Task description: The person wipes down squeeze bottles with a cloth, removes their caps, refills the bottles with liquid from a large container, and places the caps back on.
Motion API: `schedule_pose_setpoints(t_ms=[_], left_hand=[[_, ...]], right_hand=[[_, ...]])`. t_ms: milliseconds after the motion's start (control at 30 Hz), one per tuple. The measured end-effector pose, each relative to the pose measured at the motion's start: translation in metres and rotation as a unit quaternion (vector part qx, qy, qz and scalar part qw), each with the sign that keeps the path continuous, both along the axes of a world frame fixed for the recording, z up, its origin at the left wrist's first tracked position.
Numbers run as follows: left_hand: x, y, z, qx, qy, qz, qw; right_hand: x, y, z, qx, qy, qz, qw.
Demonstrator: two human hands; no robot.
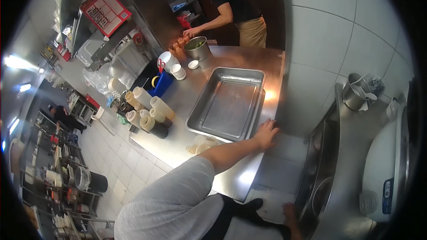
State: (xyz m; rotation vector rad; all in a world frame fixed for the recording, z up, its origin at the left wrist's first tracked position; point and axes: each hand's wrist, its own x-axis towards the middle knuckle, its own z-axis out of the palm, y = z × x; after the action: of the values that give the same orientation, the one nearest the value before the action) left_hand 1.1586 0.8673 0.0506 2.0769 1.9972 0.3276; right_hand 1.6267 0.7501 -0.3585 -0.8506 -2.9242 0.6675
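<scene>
My left hand (267, 134) rests on the right edge of the steel table (235, 182), its fingers apart and nothing visible in it. Just beside it lies a large rectangular metal tray (229, 106) with a bare bottom. My right hand (290, 213) hangs low at the bottom right, away from the table; it is dim and its fingers are unclear. Under my left forearm, a clear crumpled plastic bag (202, 143) sits on the table.
Squeeze bottles (153, 113) and a blue bin (162, 84) stand left of the tray. Behind are white bowls (177, 71) and a metal pot (197, 50). Another person (231, 6) leans over the far end. A counter with a metal container (353, 95) is at right.
</scene>
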Motion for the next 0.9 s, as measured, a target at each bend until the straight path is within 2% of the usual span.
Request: schedule_pose_setpoints(t_ms=[67, 100, 167, 200, 267, 300, 400, 467, 500, 533, 567, 600, 633, 667, 767, 833, 867, 900], left_hand=[[-0.003, 0.018, 0.005, -0.012, 0.036, 0.013, 0.999], [-0.003, 0.027, 0.007, -0.022, 0.053, 0.019, 0.998], [0.002, 0.051, 0.016, -0.079, 0.051, 0.089, 0.992], [0.000, 0.065, 0.017, -0.107, 0.051, 0.125, 0.985], [-0.013, 0.092, 0.007, -0.129, 0.117, 0.105, 0.979], [-0.022, 0.105, 0.003, -0.140, 0.149, 0.095, 0.974], [-0.028, 0.126, 0.027, -0.158, 0.142, 0.129, 0.969], [-0.021, 0.137, 0.010, -0.100, 0.140, 0.179, 0.969], [-0.020, 0.139, 0.000, -0.074, 0.141, 0.208, 0.965], [-0.021, 0.140, -0.007, -0.058, 0.122, 0.217, 0.967], [-0.024, 0.139, -0.010, -0.042, 0.104, 0.229, 0.967], [-0.026, 0.139, -0.012, -0.026, 0.086, 0.239, 0.967], [-0.026, 0.141, -0.015, -0.027, 0.116, 0.235, 0.965], [-0.026, 0.142, -0.016, -0.030, 0.143, 0.231, 0.962], [-0.030, 0.142, -0.023, -0.007, 0.199, 0.216, 0.956], [-0.032, 0.143, -0.023, 0.057, 0.211, 0.201, 0.955], [-0.035, 0.144, -0.020, -0.076, 0.197, 0.204, 0.956], [-0.042, 0.147, -0.019, -0.094, 0.176, 0.194, 0.961]], right_hand=[[-0.027, 0.032, -0.036, -0.236, 0.006, -0.133, 0.963], [-0.039, 0.050, -0.057, -0.312, 0.017, -0.177, 0.933], [-0.051, 0.087, -0.121, -0.409, 0.053, -0.195, 0.890], [-0.065, 0.106, -0.119, -0.380, 0.027, -0.221, 0.898], [-0.091, 0.137, -0.106, -0.324, -0.007, -0.280, 0.904], [-0.107, 0.153, -0.095, -0.300, 0.015, -0.330, 0.895], [-0.144, 0.205, -0.071, -0.241, 0.123, -0.484, 0.832], [-0.157, 0.252, -0.070, -0.229, 0.202, -0.556, 0.773], [-0.156, 0.283, -0.111, -0.288, 0.203, -0.542, 0.763], [-0.150, 0.304, -0.153, -0.363, 0.385, -0.487, 0.695], [-0.148, 0.324, -0.157, -0.457, 0.446, -0.503, 0.583], [-0.141, 0.339, -0.184, -0.430, 0.566, -0.429, 0.558], [-0.142, 0.354, -0.172, -0.356, 0.523, -0.488, 0.601], [-0.146, 0.367, -0.150, -0.260, 0.417, -0.575, 0.654], [-0.138, 0.406, -0.142, -0.173, 0.321, -0.655, 0.662], [-0.128, 0.408, -0.139, -0.151, 0.311, -0.666, 0.661], [-0.134, 0.422, -0.129, -0.108, 0.286, -0.683, 0.663], [-0.137, 0.427, -0.127, -0.078, 0.272, -0.690, 0.666]])
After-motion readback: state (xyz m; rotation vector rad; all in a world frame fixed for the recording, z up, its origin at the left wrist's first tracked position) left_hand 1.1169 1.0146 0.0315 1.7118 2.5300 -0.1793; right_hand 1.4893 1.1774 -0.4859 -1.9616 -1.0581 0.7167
